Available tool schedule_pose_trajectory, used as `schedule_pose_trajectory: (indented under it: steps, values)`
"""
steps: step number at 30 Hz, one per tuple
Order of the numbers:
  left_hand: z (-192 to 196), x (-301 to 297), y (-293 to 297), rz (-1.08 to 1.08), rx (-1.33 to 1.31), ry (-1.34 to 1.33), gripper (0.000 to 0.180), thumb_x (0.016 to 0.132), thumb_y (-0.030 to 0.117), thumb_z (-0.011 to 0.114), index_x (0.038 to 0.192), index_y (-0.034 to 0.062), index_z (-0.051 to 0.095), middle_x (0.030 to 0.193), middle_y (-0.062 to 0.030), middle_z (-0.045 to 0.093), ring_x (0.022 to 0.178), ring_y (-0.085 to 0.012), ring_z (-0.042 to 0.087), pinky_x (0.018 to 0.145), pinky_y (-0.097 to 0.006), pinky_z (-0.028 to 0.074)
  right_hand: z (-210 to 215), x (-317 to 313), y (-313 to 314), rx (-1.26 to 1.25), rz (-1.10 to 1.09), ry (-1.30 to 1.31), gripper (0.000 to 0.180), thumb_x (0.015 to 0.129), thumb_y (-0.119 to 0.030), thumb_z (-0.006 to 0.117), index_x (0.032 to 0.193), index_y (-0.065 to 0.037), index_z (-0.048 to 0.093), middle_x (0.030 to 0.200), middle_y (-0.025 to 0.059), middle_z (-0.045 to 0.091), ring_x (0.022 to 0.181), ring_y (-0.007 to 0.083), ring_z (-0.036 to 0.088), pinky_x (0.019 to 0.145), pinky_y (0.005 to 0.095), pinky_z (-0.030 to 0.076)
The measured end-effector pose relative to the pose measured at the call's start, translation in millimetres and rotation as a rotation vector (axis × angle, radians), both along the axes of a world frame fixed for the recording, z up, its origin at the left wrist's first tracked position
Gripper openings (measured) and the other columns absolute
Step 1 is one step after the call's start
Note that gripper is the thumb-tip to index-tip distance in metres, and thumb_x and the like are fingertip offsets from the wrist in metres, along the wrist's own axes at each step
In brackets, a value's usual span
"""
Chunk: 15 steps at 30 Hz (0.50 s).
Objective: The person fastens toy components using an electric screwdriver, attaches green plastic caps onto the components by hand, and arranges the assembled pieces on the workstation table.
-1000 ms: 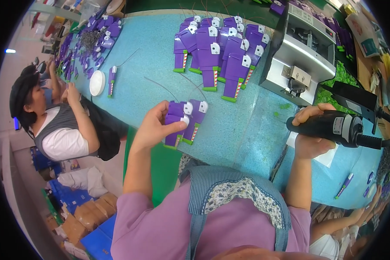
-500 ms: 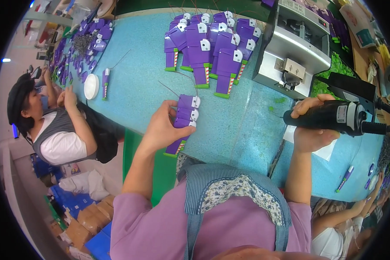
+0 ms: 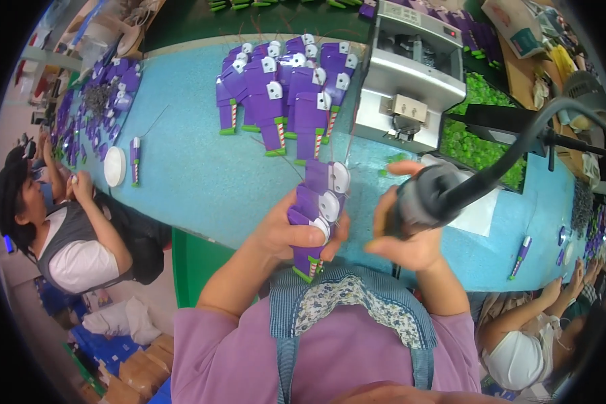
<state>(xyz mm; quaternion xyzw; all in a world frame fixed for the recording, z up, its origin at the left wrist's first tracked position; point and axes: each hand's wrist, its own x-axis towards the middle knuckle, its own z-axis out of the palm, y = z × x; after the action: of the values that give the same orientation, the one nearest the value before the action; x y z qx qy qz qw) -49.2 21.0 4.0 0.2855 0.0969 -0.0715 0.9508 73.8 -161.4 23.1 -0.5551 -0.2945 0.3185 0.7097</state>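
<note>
The left hand (image 3: 286, 232) is clamped around a small stack of purple toy parts (image 3: 318, 215), flat leg-shaped pieces with white round discs on their faces and green feet at the lower end. The stack is held up above the near edge of the turquoise worktop (image 3: 202, 175), tilted so its top leans away from the person, and the thumb lies across the lowest white disc. The right hand (image 3: 407, 232) is closed on the dark grey body of a power screwdriver (image 3: 424, 198), just to the right of the stack; its black cable (image 3: 518, 145) arcs up and away to the right. The two hands are close together, with the tool's front end pointing toward the stack; whether the tip touches it cannot be told.

Beyond the stack, farther up the worktop, lies a spread pile of like purple parts (image 3: 283, 94). To the right of that pile stands a grey metal machine (image 3: 411, 84), and right of the machine a tray of green pieces (image 3: 481, 135). To the left of the stack, well apart, a white round lid (image 3: 115, 166) lies near a co-worker's arm (image 3: 97, 215). A purple and green pen-like piece (image 3: 520, 257) lies on the worktop far right of the stack.
</note>
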Motion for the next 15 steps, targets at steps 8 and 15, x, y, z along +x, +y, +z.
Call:
schedule_pose_trajectory:
  steps: [8, 15]
  values:
    - [4.9, 20.1, -16.4, -0.193, -0.295, -0.062, 0.063, 0.068, 0.01, 0.074, 0.122, -0.0022, 0.044, 0.093, -0.0161, 0.059, 0.061, -0.0248, 0.062, 0.052, -0.033, 0.05, 5.4, -16.5, 10.7, 0.084, -0.131, 0.253, 0.07, 0.06, -0.011, 0.091, 0.111, -0.001, 0.045, 0.087, 0.0065, 0.06, 0.071, 0.0117, 0.062, 0.063, 0.0267, 0.051]
    - [12.0, 26.8, -15.1, -0.153, -0.163, -0.046, 0.061, 0.068, 0.008, 0.074, 0.12, -0.003, 0.045, 0.086, -0.0156, 0.058, 0.061, -0.0253, 0.061, 0.053, -0.035, 0.049, -0.7, -13.9, 18.7, 0.022, -0.278, 0.127, 0.093, 0.061, -0.035, 0.09, 0.126, 0.003, 0.035, 0.073, 0.0026, 0.057, 0.057, 0.0107, 0.055, 0.055, 0.0216, 0.043]
